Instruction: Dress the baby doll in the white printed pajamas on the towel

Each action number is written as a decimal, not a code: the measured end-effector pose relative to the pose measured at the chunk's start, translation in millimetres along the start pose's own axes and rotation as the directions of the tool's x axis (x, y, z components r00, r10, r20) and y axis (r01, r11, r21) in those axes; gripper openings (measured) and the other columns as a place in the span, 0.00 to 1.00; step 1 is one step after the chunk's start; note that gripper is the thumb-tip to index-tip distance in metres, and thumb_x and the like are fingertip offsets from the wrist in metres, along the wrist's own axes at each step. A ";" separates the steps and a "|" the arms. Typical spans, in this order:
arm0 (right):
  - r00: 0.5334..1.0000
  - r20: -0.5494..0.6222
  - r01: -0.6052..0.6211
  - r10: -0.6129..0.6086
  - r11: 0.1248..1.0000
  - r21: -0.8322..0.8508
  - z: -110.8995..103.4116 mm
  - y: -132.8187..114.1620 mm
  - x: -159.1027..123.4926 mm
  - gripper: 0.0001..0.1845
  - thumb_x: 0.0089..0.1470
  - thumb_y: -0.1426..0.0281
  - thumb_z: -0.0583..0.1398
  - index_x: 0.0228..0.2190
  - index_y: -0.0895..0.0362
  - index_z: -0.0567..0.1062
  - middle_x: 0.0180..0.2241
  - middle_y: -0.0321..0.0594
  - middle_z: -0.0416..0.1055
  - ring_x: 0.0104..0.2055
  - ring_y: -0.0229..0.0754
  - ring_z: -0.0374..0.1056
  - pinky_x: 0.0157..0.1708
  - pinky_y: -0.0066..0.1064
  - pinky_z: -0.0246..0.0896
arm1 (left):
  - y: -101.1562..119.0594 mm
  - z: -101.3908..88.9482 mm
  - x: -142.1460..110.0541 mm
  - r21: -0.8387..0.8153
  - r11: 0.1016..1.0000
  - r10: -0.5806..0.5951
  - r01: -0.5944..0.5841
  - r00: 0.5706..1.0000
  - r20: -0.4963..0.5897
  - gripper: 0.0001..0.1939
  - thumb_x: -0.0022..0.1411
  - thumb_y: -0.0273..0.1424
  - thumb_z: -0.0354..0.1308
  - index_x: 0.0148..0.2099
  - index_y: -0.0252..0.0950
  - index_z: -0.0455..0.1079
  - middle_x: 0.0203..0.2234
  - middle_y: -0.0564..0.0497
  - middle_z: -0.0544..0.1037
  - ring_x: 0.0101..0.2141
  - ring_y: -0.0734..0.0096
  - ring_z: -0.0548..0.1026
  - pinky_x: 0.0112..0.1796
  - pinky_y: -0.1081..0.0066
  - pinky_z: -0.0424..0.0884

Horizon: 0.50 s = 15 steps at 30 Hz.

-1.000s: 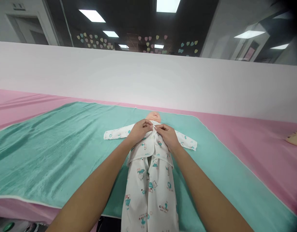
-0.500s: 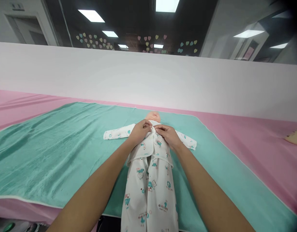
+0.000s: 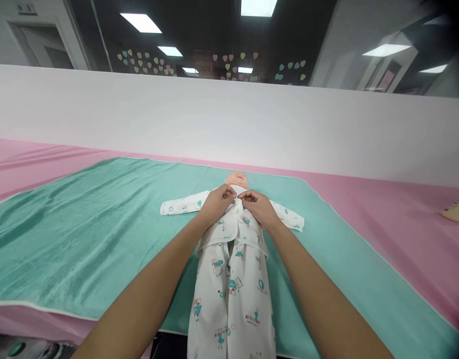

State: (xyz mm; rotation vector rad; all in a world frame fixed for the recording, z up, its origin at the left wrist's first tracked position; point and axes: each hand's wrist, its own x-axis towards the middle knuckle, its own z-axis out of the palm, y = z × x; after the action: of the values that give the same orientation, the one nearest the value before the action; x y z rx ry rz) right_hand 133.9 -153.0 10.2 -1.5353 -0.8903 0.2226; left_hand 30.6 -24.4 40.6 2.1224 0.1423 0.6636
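Note:
A baby doll (image 3: 237,178) lies on its back on a teal towel (image 3: 83,219), dressed in a white printed top (image 3: 234,224) and matching trousers (image 3: 232,299). Its sleeves stretch out to either side. My left hand (image 3: 215,202) and my right hand (image 3: 258,207) meet at the doll's chest just below the neck. The fingers of both are pinched closed on the two front edges of the top where they overlap.
The towel covers a pink sheet (image 3: 393,219) on a long bed or table. A white partition (image 3: 229,119) runs along the far side. A beige object (image 3: 457,210) lies at the right edge. The trouser legs hang over the near edge.
Both hands stay at the collar of the top, with only small finger movements; the right hand has crept slightly closer to the neck.

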 end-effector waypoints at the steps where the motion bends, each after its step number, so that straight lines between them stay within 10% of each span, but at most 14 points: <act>1: 1.000 0.000 0.007 -0.007 1.000 -0.015 0.7 -2.1 -0.9 0.11 0.45 0.67 0.59 0.33 0.57 0.73 0.27 0.34 0.64 0.27 0.33 0.57 0.26 0.22 0.51 | -0.5 0.4 0.2 0.011 1.000 0.016 -0.016 1.000 -0.003 0.06 0.57 0.32 0.49 0.35 0.38 0.66 0.28 0.54 0.73 0.31 0.72 0.71 0.32 0.73 0.63; 15: 0.999 -0.030 0.013 -0.021 0.968 -0.250 7.2 -18.5 -7.6 0.13 0.45 0.62 0.61 0.33 0.57 0.69 0.24 0.32 0.58 0.25 0.34 0.55 0.25 0.23 0.49 | -4.3 1.6 0.6 0.088 0.996 0.029 -0.027 1.000 -0.013 0.08 0.51 0.28 0.50 0.37 0.38 0.60 0.28 0.55 0.72 0.30 0.73 0.70 0.30 0.74 0.62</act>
State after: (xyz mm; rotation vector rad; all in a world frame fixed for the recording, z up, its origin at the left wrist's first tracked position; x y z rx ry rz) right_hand 117.0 -154.0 23.0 -1.7582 -0.9322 0.0747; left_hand 32.5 -22.7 36.7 2.2075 0.1524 0.7009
